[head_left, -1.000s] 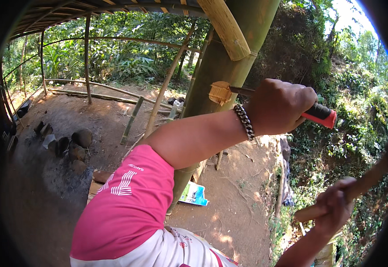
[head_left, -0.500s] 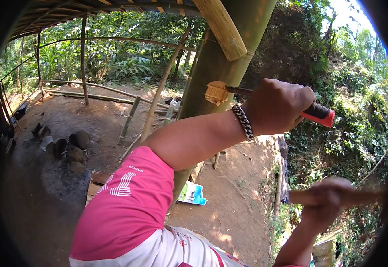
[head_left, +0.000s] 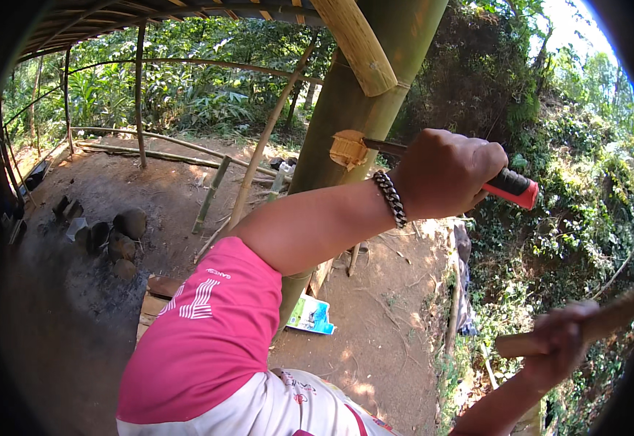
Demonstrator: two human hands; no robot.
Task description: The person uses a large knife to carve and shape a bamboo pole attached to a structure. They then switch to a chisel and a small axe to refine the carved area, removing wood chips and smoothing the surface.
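Chisel set against the bamboo post (head_left: 360, 94).

My left hand (head_left: 444, 174) grips the red-and-black handled chisel (head_left: 510, 187), its blade in the pale notch (head_left: 349, 150) cut in the post; my right hand (head_left: 560, 345), blurred, is wrapped around a wooden stick (head_left: 611, 316) low at my right.

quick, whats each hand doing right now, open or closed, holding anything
left hand: closed on the red-and-black chisel handle, blade set in the bamboo post
right hand: closed on a wooden handle, blurred
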